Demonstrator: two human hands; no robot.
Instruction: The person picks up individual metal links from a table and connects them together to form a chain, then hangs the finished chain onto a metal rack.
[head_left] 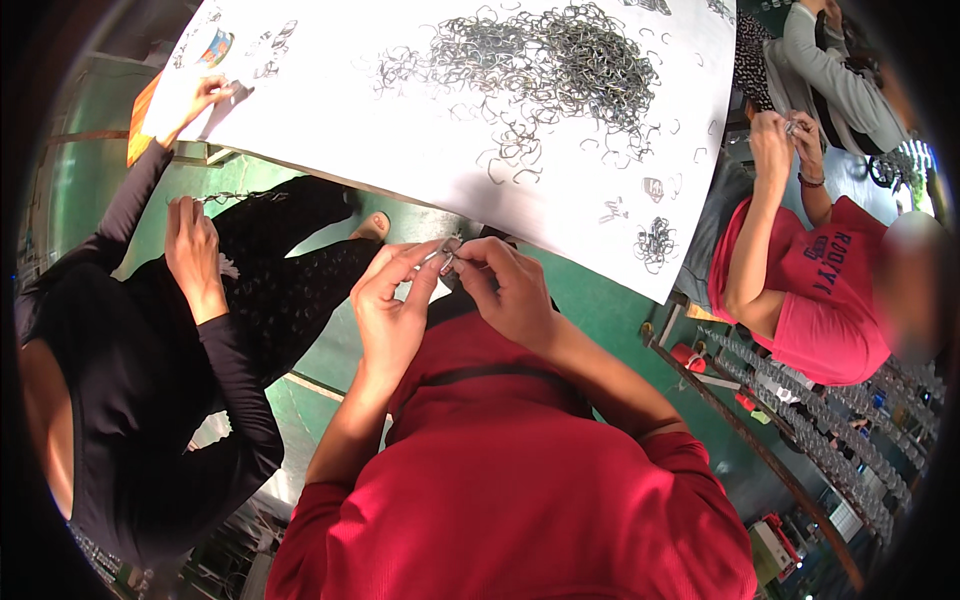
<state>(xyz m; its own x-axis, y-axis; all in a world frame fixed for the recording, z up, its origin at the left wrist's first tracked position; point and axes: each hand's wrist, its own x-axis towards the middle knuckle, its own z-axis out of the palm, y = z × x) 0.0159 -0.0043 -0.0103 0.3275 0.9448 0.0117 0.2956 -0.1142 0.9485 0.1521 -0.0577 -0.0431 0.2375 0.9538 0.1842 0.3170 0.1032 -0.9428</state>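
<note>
My left hand and my right hand meet in front of my red shirt, just off the near edge of the white table. Both are closed, thumbs and fingertips pinching small shiny metal pieces between them. The fingers partly cover these pieces, and their exact shape cannot be made out. Farther out on the table lies a big heap of bent metal wire hooks, with loose ones scattered toward me. A smaller pile of hooks sits near the right corner.
On my left, a co-worker in black reaches onto the table with one hand and holds a thin metal chain. A round tin stands there. Another in red works at right, near a rail with hanging chains.
</note>
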